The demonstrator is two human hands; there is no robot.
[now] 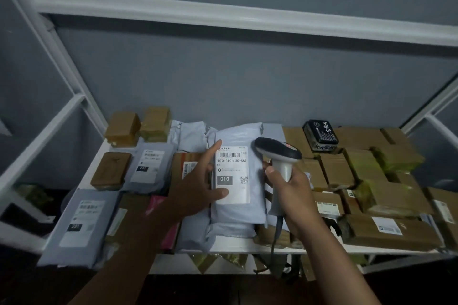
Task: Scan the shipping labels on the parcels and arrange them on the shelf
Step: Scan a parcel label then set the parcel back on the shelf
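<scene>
A grey poly mailer parcel (238,213) lies in the middle of the white shelf (247,246), its white shipping label (233,174) facing up with a barcode and a "010" block. My left hand (195,186) rests on the parcel's left edge, with the index finger stretched to the label's top corner and the thumb pressing on its lower left. My right hand (292,195) grips the handle of a grey barcode scanner (278,153), whose head sits just right of the label and points toward it. The scanner's cable hangs below the shelf edge.
Two grey mailers marked "231" (79,225) (148,166) lie on the left beside small brown boxes (122,129). Several brown cartons (386,190) fill the right side, with a black packet (321,135) at the back. White shelf rails (223,15) frame the bay.
</scene>
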